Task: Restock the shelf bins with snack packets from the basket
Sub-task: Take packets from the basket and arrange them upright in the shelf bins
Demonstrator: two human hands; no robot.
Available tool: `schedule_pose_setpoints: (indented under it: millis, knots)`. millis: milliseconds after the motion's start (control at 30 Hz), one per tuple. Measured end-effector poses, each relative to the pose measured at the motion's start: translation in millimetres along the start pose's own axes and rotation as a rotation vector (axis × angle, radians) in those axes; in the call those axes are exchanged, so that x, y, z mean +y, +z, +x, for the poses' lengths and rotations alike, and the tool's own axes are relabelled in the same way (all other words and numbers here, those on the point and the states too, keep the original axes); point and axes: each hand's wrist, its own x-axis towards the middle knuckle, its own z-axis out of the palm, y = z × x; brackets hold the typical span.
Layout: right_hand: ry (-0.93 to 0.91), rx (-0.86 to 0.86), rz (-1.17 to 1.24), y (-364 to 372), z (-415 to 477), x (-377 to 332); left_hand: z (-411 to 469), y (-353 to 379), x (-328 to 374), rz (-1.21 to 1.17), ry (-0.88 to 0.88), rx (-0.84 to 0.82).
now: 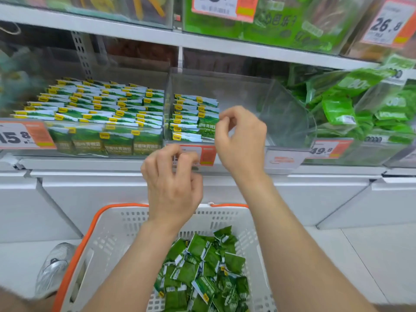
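Spanning the view, the shelf (90,163) carries a clear bin (247,91) with stacked packets (193,118) at its left side, the basket (108,221) below holds loose packets (198,266), the left hand (173,179) hovers curled and empty, and the right hand (242,138) curls beside the stacked packets, pinch indeterminate.

Bare left hand (173,183), right hand (242,136); silver-grey sneaker (54,266).

The basket (112,233) is white with an orange rim and slotted walls; its packets (198,271) are leaf green (white edges, yellow tabs). The price tag (27,135) at middle left is orange and white.
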Motion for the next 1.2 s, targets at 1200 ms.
schedule_pose_setpoints:
  millis: [1200]
  knots:
    - [0.345, -1.381, -0.331, -18, -222, 118, -181, 52, -4, -0.161, -0.430, -1.698]
